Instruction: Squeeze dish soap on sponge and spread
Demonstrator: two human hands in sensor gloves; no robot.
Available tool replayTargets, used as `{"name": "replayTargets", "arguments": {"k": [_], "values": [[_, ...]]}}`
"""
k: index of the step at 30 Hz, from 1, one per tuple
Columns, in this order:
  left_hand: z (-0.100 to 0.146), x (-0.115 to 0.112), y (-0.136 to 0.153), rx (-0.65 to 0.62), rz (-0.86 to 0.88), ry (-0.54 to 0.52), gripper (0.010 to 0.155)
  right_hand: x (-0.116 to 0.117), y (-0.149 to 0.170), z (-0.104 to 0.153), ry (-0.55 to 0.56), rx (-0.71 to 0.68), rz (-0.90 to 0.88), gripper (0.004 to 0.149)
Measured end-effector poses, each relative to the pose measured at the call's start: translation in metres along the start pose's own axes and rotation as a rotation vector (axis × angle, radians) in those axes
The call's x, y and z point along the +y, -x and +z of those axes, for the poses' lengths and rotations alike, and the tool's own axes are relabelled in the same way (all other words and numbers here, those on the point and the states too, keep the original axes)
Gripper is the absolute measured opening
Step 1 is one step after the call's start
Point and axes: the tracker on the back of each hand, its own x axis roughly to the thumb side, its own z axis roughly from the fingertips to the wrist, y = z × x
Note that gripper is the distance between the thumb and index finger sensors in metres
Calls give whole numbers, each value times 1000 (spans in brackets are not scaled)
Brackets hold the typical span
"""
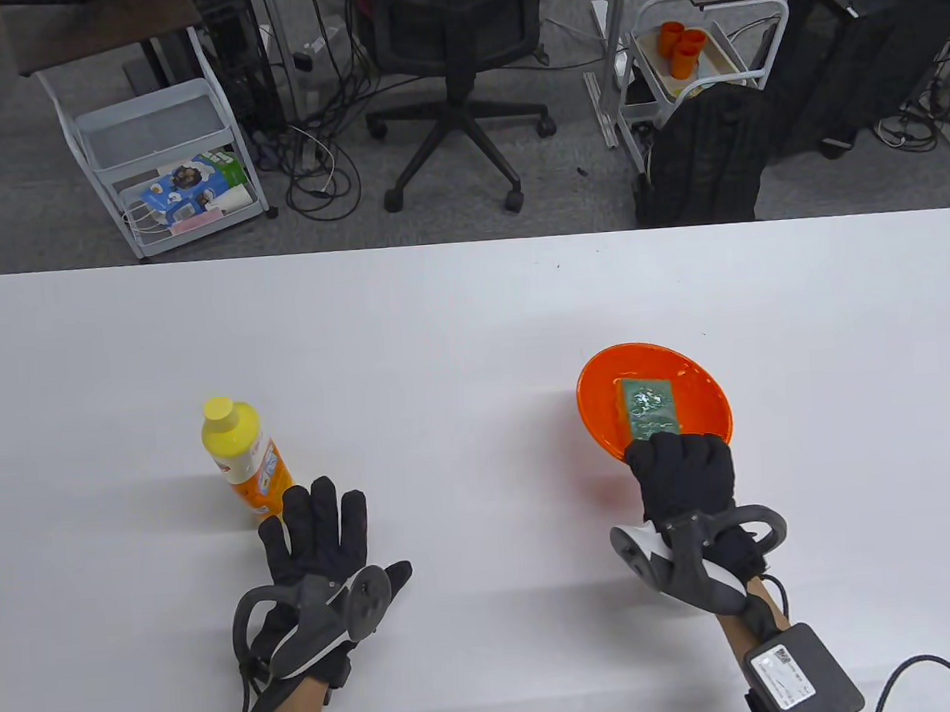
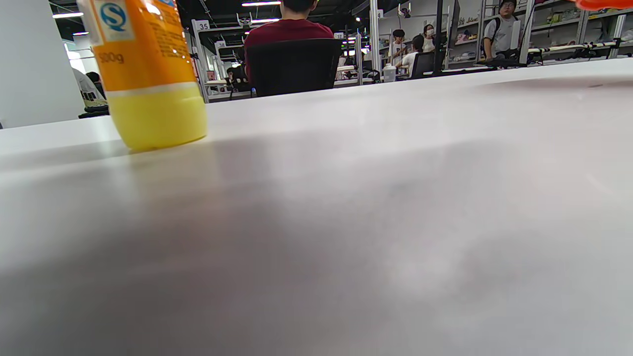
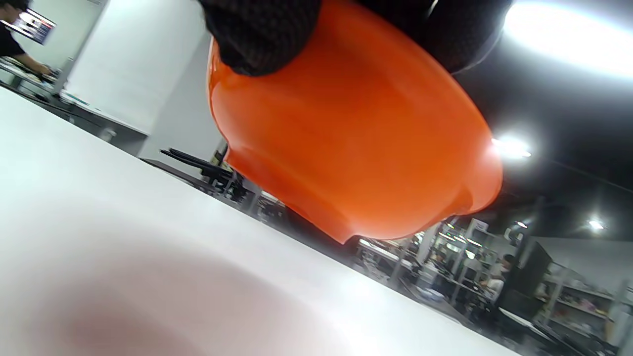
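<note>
Sponge [image 1: 649, 406] in orange bowl [image 1: 600, 429] already bears foamy soap — spreading apparently remains; right hand [image 1: 683, 472] grips the lifted bowl's rim, left hand [image 1: 321, 542] lies spread beside the capped bottle [image 1: 244, 454].

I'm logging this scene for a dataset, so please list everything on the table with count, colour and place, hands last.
Table: one, white, fills the lower part of the table view.
Dish soap bottle: one, yellow cap with orange label, upright, left side.
Bowl: one, orange, right side, lifted off the table in the right wrist view.
Sponge: one, green with white suds, inside the bowl.
Left hand: black glove, fingers spread flat beside the bottle.
Right hand: black glove, grip on the bowl's near rim.
</note>
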Motion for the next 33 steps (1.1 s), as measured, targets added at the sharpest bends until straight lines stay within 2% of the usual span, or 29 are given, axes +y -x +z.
{"name": "replayTargets", "arguments": {"k": [5, 9, 13, 16, 21, 27, 33], "values": [[2, 1, 2, -9, 19, -10, 96, -11, -52, -9, 27, -101, -42, 42], [4, 2, 0, -25, 17, -13, 96, -7, -88, -16, 11, -126, -53, 42], [4, 2, 0, -29, 22, -10, 96, 0, -109, -21, -8, -146, -58, 42], [4, 2, 1, -26, 17, -10, 96, 4, -119, -21, -21, -163, -56, 42], [5, 3, 1, -13, 13, -68, 96, 11, -127, -17, -18, -185, -55, 42], [5, 3, 1, -13, 13, -66, 96, 8, -123, -13, -14, -185, -121, 41], [6, 4, 0, -14, 14, -88, 96, 16, -119, -8, -72, -192, -210, 41]]}}
